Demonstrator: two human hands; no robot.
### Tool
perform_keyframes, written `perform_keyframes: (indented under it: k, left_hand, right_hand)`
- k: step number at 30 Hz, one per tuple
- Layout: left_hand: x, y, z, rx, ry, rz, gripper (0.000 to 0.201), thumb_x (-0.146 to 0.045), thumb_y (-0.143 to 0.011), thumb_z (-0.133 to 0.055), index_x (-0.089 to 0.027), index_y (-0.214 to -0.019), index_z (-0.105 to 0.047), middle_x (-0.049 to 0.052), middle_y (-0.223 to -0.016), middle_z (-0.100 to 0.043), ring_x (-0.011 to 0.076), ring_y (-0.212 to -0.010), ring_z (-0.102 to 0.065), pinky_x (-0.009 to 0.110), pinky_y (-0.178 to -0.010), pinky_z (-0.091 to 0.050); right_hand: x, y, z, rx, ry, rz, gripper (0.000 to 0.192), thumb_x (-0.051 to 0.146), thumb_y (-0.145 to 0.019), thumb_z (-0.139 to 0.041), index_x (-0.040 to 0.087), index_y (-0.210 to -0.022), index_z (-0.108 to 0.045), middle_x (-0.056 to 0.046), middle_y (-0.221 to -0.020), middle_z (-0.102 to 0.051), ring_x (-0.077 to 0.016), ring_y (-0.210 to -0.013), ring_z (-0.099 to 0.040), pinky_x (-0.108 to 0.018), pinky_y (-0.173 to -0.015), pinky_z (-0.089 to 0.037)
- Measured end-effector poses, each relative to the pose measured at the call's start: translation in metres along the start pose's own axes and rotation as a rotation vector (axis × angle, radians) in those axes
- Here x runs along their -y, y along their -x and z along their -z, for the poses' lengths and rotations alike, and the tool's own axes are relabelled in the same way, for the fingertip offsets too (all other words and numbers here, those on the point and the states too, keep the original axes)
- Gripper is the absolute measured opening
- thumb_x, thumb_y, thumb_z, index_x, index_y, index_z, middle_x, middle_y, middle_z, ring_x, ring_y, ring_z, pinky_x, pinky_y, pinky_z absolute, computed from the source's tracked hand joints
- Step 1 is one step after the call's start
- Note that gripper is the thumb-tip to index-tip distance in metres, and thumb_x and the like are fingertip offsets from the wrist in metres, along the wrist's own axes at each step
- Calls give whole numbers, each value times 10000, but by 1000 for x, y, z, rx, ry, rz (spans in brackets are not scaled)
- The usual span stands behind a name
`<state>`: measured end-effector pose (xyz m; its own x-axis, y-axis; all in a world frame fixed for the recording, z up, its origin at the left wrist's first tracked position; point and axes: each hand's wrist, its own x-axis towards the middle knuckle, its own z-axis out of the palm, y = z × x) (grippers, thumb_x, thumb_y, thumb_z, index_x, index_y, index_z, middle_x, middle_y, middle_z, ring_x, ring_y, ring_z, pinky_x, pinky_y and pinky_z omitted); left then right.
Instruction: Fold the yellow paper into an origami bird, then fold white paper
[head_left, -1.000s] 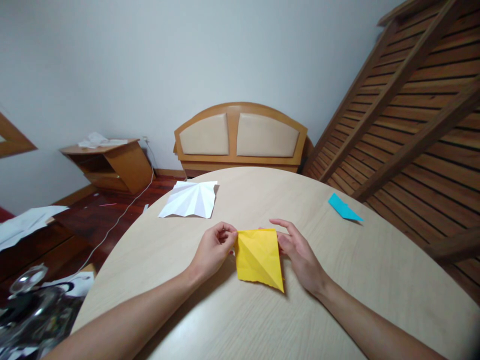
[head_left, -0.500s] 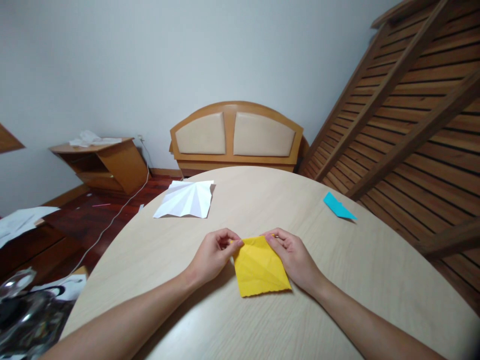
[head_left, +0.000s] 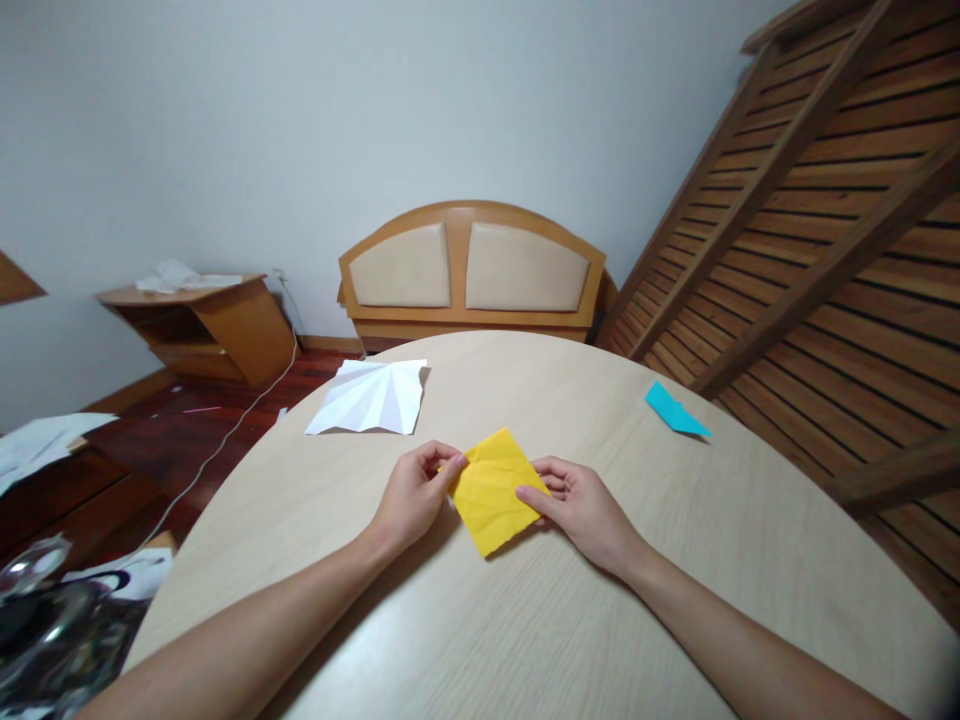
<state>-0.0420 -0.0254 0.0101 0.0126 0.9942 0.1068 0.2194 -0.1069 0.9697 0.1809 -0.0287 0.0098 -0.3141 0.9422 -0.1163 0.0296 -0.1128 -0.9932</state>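
Observation:
Between my hands is a creased square of yellow paper (head_left: 495, 495), turned so that one corner points away from me. My left hand (head_left: 416, 495) pinches its left side between thumb and fingers. On the opposite side my right hand (head_left: 581, 505) grips the paper, thumb on top and fingers behind and underneath. The paper appears held slightly above the table, with a shadow below its lower right edge.
A pleated white paper sheet (head_left: 371, 398) lies on the round table (head_left: 480, 650) at the back left. A folded blue paper piece (head_left: 675, 410) rests at the right. Beyond stand a headboard (head_left: 472, 262), a small cabinet (head_left: 255, 325) and a leaning slatted wooden frame (head_left: 825, 260).
The yellow paper has turned, so a corner rather than an edge now points away from me. It has moved slightly away, and my right hand now grips its right side.

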Motion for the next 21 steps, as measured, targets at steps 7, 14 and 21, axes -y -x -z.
perform_keyframes:
  k: [7,14,21]
  left_hand:
    - [15,-5,6,53,-306,-69,301,-457,-910,-557,-167,-925,-642,6,-660,-630,164,-600,-573,258,-552,-393]
    - [11,1,12,142,-706,-483,330,-308,-943,-565,-195,-1252,-589,134,-1270,-638,274,-1167,-594,450,-996,-476]
    - [7,12,0,439,-813,-532,385,-274,-946,-555,-221,-1321,-622,107,-1476,-539,322,-1408,-435,554,-1149,-347]
  right_hand:
    - [-10,-8,11,-165,210,82,407,497,-760,-755,154,-973,-705,-7,-668,-680,-157,-587,-639,-279,-558,-513]
    - [-11,-10,24,-206,672,226,266,407,-878,-640,201,-1013,-743,-38,-785,-728,-217,-729,-664,-344,-685,-506]
    - [-8,-9,24,-251,951,470,232,286,-909,-604,203,-1099,-707,-97,-1095,-730,-274,-1047,-640,-459,-952,-487]
